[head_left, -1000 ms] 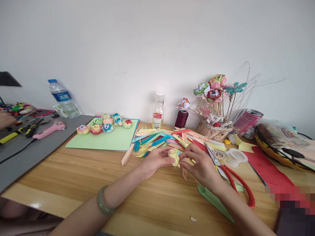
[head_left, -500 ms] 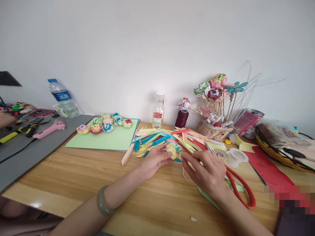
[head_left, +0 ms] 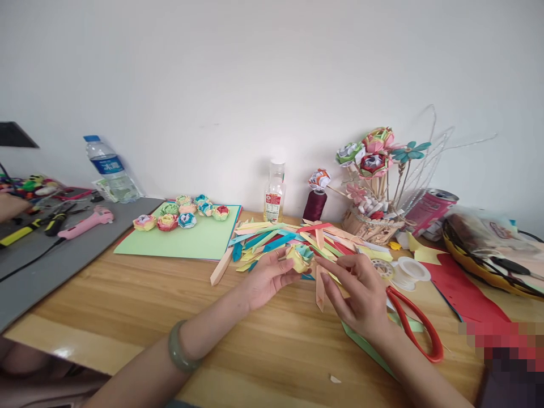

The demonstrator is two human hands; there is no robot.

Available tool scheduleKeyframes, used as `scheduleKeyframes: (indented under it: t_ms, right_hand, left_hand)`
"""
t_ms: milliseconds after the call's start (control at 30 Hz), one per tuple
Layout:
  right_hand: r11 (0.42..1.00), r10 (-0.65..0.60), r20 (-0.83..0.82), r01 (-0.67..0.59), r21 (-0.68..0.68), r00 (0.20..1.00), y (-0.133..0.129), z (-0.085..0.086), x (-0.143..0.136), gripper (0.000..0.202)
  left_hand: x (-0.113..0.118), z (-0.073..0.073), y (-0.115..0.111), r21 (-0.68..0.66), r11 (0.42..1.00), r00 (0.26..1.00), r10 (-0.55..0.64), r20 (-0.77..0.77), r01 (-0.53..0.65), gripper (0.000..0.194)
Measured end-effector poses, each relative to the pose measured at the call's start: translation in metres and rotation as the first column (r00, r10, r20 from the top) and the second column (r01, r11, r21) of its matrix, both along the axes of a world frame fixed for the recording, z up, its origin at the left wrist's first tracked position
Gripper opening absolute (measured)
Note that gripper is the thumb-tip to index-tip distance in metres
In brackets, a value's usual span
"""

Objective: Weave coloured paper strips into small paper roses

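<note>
My left hand [head_left: 270, 279] holds a small yellow and teal paper flower [head_left: 300, 258] between thumb and fingers, above the wooden table. Just right of the flower is my right hand [head_left: 359, 289], its fingers apart and the index fingertip close to the petals; nothing shows between its fingers. Behind both hands lies a pile of folded paper strips [head_left: 272, 235] in many colours. Several finished paper flowers [head_left: 167, 221] rest on a light green sheet [head_left: 170, 246] at the left. Red-handled scissors [head_left: 419, 334] lie beside my right hand, which partly hides them.
A glass bottle [head_left: 273, 198], a thread spool [head_left: 315, 205] and a basket of paper flowers [head_left: 369, 226] stand by the wall. White spools [head_left: 411, 272] and red paper [head_left: 463, 289] are at the right. The grey mat [head_left: 85, 249] bears a pink glue gun [head_left: 87, 224]; another person's hand [head_left: 12, 207] shows far left.
My right hand's fingers have spread and a red strip near them is no longer seen there. The flower in my left hand has turned, showing more of its teal inside.
</note>
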State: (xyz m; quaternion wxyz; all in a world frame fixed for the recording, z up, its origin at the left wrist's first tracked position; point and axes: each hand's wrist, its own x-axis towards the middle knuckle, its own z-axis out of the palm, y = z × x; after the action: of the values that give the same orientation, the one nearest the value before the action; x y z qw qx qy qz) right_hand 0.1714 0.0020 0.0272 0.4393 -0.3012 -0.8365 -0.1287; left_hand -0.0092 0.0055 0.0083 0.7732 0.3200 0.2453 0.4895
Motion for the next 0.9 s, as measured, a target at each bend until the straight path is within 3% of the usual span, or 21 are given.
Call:
scheduleKeyframes:
  t_ms: [167, 333, 433, 533, 733, 900]
  right_hand:
    - [0.996, 0.056, 0.000, -0.056, -0.076, 0.998, -0.002, 0.003, -0.001, 0.028]
    - [0.996, -0.025, -0.239, 0.004, -0.089, 0.971, -0.006, 0.008, 0.001, 0.028]
    - [0.988, -0.060, -0.312, 0.013, -0.151, 0.948, -0.006, 0.010, 0.001, 0.025]
    - [0.990, -0.048, -0.350, -0.003, -0.144, 0.935, -0.006, 0.011, 0.000, 0.019]
    - [0.980, 0.080, -0.188, -0.111, -0.166, 0.979, -0.010, 0.010, -0.006, 0.021]
    - [0.971, 0.066, -0.157, -0.099, -0.216, 0.985, -0.008, 0.007, -0.008, 0.019]
  left_hand:
    - [0.000, 0.001, 0.000, 0.000, 1.000, 1.000, -0.006, 0.022, 0.006, 0.031]
    - [-0.002, 0.003, -0.002, -0.033, 0.999, 0.999, -0.022, 0.036, 0.023, 0.047]
    - [-0.003, 0.003, -0.002, -0.026, 0.999, 0.998, -0.029, 0.055, 0.030, 0.059]
    - [-0.002, 0.001, -0.002, -0.011, 1.000, 0.999, -0.020, 0.048, 0.021, 0.058]
    - [0.001, 0.000, -0.003, 0.080, 0.997, 1.000, 0.013, 0.010, -0.014, 0.054]
    - [0.004, 0.004, -0.005, 0.206, 0.977, 0.993, 0.072, -0.091, -0.052, 0.055]
